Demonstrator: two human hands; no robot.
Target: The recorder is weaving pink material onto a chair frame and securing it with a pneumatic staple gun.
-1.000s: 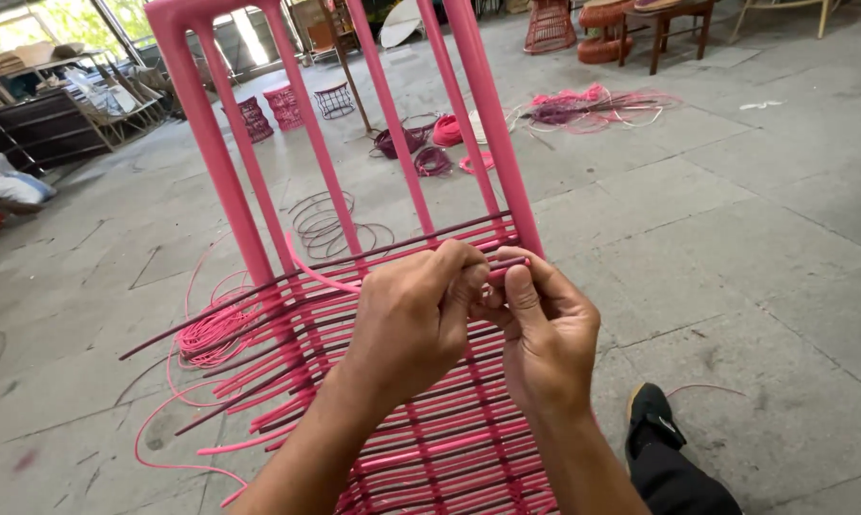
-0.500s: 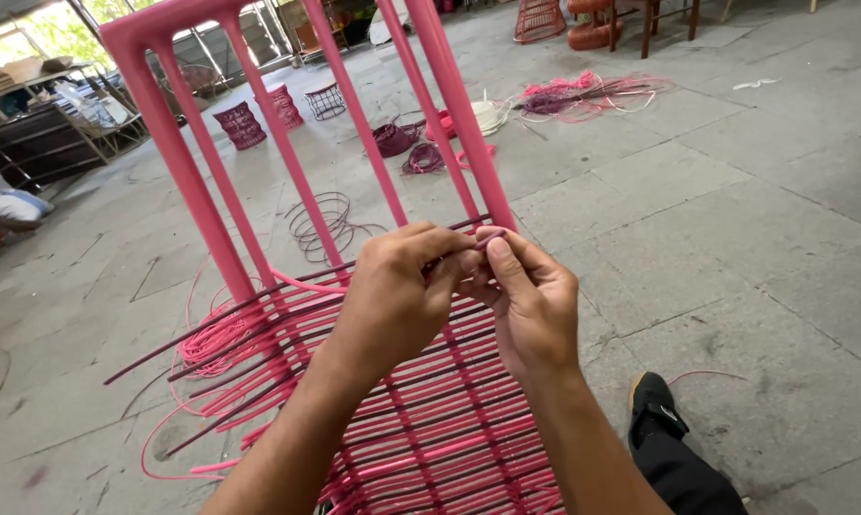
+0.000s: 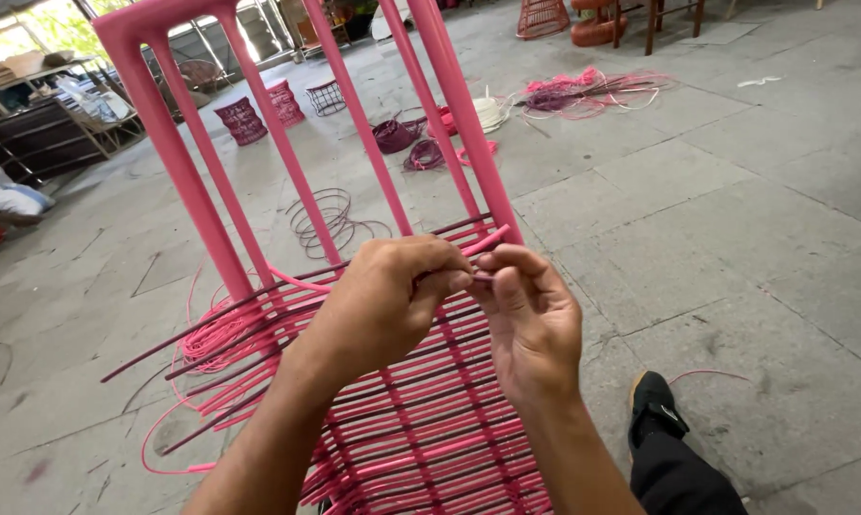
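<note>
Both hands meet over the pink frame: the left hand curls closed and the right hand pinches the pink strand between thumb and fingers, just above the woven rows that run beneath the wrists. The strand could slip from that small pinch and spring loose, or snag on the dark strands jutting out left of the left hand

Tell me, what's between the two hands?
In the head view, the left hand and right hand meet fingertip to fingertip, pinching a pink strand between them over the woven pink frame.
</note>
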